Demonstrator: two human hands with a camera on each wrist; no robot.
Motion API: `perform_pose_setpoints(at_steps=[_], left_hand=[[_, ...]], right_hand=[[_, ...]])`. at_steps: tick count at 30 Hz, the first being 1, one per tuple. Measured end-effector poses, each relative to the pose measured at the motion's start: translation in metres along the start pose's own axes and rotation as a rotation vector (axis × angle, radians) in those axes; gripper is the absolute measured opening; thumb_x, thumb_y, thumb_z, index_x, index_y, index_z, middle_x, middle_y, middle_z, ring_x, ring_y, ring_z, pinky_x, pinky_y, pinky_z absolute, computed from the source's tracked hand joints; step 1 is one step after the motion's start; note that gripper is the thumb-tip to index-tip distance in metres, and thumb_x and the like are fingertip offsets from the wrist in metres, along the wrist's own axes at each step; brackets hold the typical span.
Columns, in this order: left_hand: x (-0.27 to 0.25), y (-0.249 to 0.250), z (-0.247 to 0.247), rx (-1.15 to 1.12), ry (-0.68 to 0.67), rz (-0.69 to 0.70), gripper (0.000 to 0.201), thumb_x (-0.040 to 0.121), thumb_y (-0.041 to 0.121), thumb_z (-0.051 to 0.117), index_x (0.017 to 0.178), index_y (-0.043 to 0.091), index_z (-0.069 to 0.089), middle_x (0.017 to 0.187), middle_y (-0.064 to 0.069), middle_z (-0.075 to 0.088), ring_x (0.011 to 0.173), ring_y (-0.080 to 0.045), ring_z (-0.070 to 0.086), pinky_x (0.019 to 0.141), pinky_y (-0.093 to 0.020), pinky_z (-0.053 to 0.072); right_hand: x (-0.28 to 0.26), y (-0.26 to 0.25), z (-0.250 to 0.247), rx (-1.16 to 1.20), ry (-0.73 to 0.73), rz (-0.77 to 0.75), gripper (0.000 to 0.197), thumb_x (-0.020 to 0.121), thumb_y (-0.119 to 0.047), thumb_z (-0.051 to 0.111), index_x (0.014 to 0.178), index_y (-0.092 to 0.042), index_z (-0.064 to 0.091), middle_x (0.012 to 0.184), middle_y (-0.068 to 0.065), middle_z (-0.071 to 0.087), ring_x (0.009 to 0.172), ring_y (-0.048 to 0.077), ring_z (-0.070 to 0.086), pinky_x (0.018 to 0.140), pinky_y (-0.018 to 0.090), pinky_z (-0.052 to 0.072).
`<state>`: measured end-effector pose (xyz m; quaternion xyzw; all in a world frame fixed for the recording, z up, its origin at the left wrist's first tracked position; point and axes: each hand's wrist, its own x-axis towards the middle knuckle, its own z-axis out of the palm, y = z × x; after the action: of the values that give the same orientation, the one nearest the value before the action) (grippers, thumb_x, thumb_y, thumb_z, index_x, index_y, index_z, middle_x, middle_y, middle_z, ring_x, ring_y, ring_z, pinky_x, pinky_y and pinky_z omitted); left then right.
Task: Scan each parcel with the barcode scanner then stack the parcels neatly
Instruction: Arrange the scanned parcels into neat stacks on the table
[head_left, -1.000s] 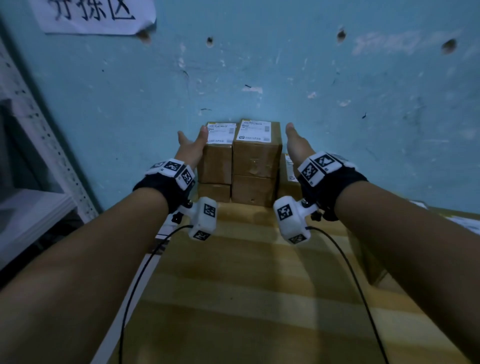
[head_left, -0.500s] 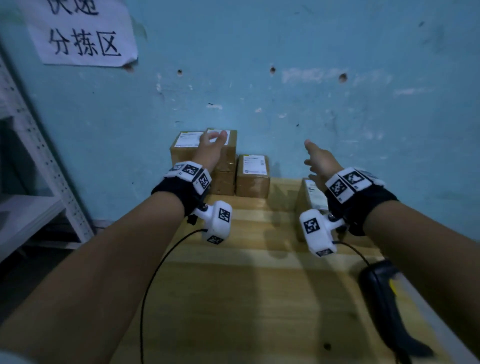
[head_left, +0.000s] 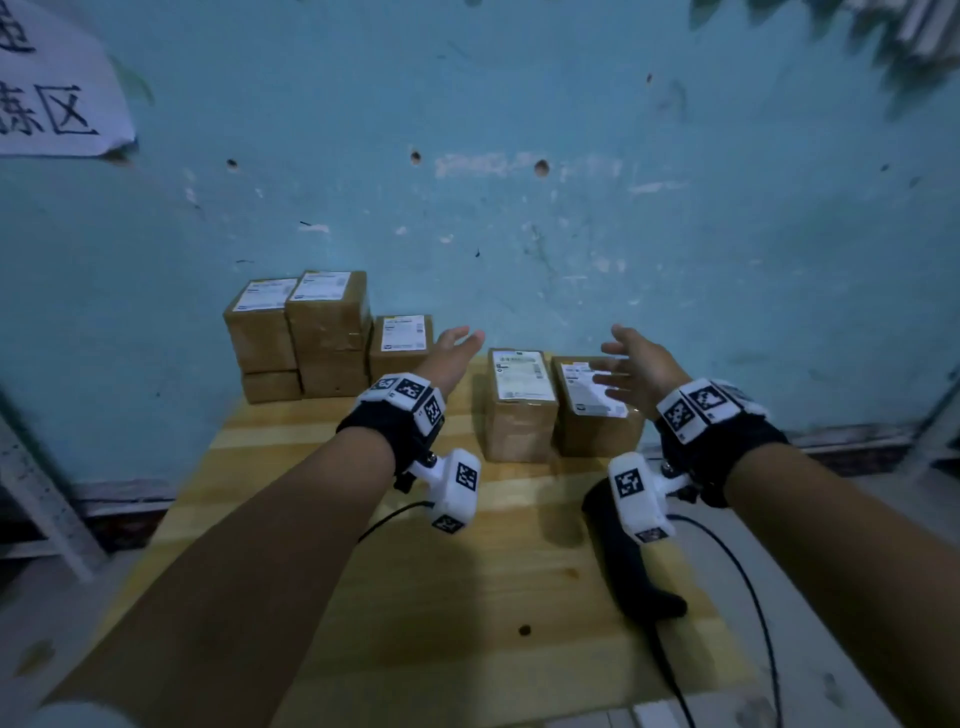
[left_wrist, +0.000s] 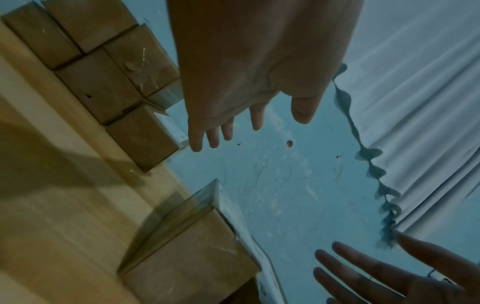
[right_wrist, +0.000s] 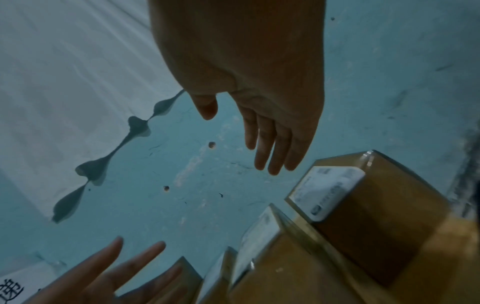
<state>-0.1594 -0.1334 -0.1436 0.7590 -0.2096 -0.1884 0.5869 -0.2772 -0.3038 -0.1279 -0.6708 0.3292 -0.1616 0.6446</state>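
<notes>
We see the left hand (head_left: 451, 353) at frame centre, fingers (left_wrist: 207, 133) straight and spread, holding nothing, raised beside the stacked parcels (head_left: 306, 332) at centre left against the blue wall (head_left: 519, 208). The right hand (head_left: 641, 371) hovers over the two unstacked parcels (head_left: 550, 400) right of centre, its fingers (right_wrist: 270, 148) loose and empty. The black barcode scanner (head_left: 623, 566) lies on the wooden desk (head_left: 441, 597) at lower right, below the right wrist. A paper sign (head_left: 52, 98) hangs at upper left.
</notes>
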Motion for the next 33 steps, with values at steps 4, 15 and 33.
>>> perform_pose_setpoints(at_steps=[4,15,33], left_hand=[[0.006,-0.013,0.015,0.010,-0.028,-0.100,0.057,0.098,0.038,0.040,0.148,0.018,0.021,0.154,-0.009,0.025,0.138,-0.031,0.030,0.107,-0.039,0.032],[0.027,-0.045,0.035,0.008,-0.080,-0.263,0.057,0.097,0.041,0.040,0.145,0.015,0.028,0.149,-0.009,0.036,0.132,-0.030,0.040,0.103,-0.040,0.041],[0.030,-0.062,0.022,0.242,0.005,-0.279,0.072,0.090,0.037,0.056,0.146,0.009,0.021,0.148,-0.016,0.030,0.134,-0.033,0.036,0.109,-0.037,0.034]], right_hand=[[0.008,0.016,0.009,0.000,-0.040,0.086,0.032,0.097,-0.038,0.041,0.103,-0.008,0.051,0.081,0.005,0.051,0.072,0.018,0.049,0.083,0.033,0.040],[0.051,0.041,0.052,-0.127,-0.075,0.075,0.058,0.086,-0.050,0.050,0.122,-0.006,0.057,0.126,0.012,0.059,0.111,0.028,0.057,0.100,0.038,0.045],[0.042,0.066,0.080,-0.281,-0.144,-0.053,0.028,0.089,-0.003,0.053,0.113,0.010,0.061,0.113,0.021,0.065,0.093,0.024,0.056,0.083,0.034,0.044]])
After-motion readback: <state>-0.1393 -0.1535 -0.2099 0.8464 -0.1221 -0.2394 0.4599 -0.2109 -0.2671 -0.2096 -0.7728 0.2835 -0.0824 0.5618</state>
